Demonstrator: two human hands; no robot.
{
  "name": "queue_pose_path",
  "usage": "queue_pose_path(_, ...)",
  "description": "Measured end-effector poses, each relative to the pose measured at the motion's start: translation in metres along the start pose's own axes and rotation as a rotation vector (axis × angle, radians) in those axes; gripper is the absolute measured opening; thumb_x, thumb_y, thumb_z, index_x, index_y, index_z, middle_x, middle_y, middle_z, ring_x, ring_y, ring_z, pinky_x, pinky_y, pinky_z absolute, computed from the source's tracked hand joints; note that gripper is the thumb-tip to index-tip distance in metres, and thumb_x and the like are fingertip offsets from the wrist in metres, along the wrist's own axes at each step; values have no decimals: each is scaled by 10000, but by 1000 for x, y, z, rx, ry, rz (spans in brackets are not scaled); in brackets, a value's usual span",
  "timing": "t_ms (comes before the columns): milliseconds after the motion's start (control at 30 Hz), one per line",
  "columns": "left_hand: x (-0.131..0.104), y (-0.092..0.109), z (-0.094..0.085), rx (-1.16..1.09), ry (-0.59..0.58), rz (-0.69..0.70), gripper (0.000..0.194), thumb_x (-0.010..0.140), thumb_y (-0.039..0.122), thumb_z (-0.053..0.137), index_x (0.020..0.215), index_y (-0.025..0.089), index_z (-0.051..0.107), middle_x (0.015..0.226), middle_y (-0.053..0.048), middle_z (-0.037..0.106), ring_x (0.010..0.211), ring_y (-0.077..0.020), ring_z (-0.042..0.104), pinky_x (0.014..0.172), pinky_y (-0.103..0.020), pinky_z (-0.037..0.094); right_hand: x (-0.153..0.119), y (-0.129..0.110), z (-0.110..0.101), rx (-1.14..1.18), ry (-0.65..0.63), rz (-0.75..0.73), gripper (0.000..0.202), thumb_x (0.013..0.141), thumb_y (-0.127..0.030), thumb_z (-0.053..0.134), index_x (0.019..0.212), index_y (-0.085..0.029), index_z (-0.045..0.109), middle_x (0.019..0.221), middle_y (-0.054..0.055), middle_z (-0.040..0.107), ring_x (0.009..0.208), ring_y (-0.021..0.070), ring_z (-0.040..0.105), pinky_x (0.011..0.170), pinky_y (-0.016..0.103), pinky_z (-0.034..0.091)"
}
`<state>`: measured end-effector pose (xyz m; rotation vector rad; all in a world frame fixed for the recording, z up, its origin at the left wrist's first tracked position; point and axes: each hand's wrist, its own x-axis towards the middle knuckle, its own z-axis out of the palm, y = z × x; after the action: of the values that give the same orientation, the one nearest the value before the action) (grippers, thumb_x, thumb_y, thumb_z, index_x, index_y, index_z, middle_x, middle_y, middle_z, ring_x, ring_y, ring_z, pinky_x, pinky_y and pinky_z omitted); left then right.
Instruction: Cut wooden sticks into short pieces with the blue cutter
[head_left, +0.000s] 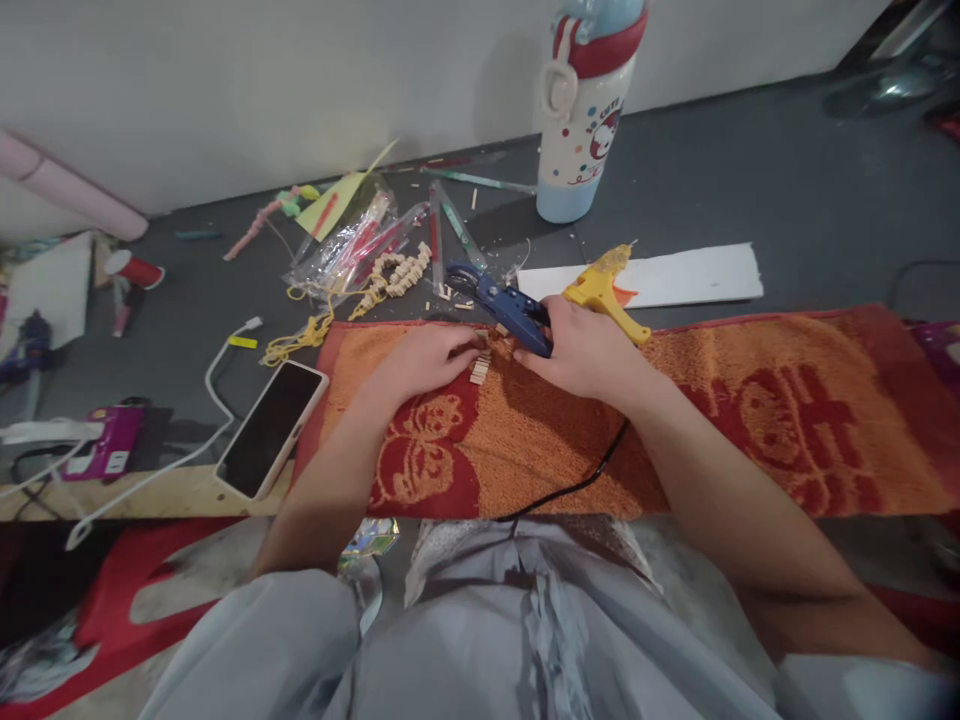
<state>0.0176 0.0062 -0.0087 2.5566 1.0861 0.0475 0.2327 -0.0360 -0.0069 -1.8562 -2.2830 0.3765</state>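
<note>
My right hand (581, 345) is wrapped round a blue plier-like hand cutter (510, 308), its head pointing to the left and away from me. My left hand (439, 358) rests on the orange and red towel (540, 440), fingertips pinched together beside a short row of small pale wooden pieces (480, 368). What sits between those fingertips is too small to make out. Just beyond my right hand, a yellow glue gun (602, 285) lies across a white strip (690, 276). A chain of pale wooden pieces (405, 272) with yellow cord (300, 338) lies past my left hand.
A tall bottle (574, 150) stands at the back near the wall. Plastic packets (352, 245) and thin sticks lie behind the towel. To the left are a phone (271, 430), a white cable (214, 375), a red spool (146, 272) and a purple box (112, 440).
</note>
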Motion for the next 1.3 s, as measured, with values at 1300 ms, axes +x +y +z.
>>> queue_pose_path(1300, 1, -2, 1, -28, 16, -10, 259, 899, 217, 426, 982, 174, 667, 975, -52, 711, 867, -175, 646, 778, -277, 464, -1, 0, 3, -24, -3, -30, 506, 835, -561, 429, 1063, -112, 478, 938, 166, 658, 834, 314, 623, 639, 356, 403)
